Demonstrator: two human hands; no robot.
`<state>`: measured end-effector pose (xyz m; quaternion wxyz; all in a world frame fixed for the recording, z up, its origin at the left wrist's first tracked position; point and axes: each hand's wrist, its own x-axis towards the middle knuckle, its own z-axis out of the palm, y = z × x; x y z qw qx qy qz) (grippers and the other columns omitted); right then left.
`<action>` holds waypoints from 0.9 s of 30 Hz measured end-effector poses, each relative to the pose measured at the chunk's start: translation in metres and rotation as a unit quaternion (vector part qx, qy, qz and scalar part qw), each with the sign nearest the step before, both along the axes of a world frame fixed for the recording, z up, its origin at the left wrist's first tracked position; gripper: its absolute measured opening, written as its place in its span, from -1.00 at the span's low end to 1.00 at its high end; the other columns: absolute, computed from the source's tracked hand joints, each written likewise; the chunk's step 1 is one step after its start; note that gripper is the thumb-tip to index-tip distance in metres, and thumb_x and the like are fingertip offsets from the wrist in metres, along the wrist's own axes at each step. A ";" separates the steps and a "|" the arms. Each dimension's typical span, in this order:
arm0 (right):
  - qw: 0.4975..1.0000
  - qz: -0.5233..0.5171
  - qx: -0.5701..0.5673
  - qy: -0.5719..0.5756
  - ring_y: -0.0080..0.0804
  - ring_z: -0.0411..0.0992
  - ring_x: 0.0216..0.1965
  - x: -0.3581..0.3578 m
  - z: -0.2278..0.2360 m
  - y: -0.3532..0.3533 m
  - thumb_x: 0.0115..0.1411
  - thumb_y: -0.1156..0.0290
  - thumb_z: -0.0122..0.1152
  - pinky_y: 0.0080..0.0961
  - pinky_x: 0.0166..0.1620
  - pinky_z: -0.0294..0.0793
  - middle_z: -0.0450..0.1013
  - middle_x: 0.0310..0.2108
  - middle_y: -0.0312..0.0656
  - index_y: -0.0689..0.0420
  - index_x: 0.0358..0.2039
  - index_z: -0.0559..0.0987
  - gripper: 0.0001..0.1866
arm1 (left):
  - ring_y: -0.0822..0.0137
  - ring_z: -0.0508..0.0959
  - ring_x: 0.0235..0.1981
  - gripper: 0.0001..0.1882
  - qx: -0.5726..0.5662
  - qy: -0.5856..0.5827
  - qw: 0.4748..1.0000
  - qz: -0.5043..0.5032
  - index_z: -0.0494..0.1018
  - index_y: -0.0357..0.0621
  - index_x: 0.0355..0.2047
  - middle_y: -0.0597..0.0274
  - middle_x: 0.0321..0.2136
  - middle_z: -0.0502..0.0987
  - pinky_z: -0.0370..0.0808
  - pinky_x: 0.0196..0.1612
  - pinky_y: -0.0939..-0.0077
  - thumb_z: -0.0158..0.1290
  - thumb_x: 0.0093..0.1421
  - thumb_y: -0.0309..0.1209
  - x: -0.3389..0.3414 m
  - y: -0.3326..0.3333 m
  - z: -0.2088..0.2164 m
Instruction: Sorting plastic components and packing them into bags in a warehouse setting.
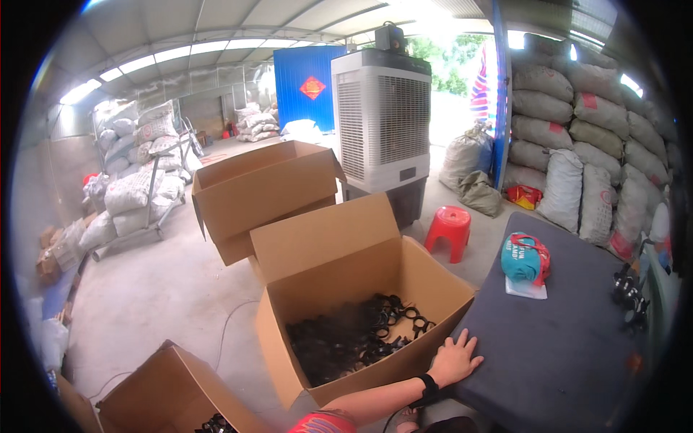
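My left hand [456, 359] lies palm down on the near left edge of a dark grey table [556, 317], fingers spread and nothing held. A black band [428, 386] circles its wrist. Just beyond the forearm stands an open cardboard box [368, 289], partly filled with black pieces [346, 332]. Some of these have round rings, while others are blurred. In a second open box [177, 386] at the lower left, more black pieces [216, 424] show at the bottom edge. My right hand does not show.
Behind the middle box are another open carton [271, 184] and a tall air cooler [382, 115]. A red stool [449, 232] stands beside the table. On the table rests a teal and red bundle [525, 258]. Stacked sacks [563, 108] line the right side; a thin cable [229, 321] crosses the floor.
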<state>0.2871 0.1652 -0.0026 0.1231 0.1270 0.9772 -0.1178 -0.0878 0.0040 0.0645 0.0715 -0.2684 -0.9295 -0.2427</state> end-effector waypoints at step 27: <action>0.984 0.107 0.124 0.073 -0.05 0.33 -0.05 0.026 -0.224 0.047 0.11 0.03 0.02 -0.17 0.02 0.27 0.39 -0.09 -0.04 0.11 -0.04 0.42 -0.50 | -0.08 0.41 -0.21 -0.49 0.014 0.038 0.999 -0.008 0.30 -0.10 0.03 -0.04 0.10 0.25 0.47 -0.19 0.18 -0.06 0.16 -0.07 -0.003 0.001 0.000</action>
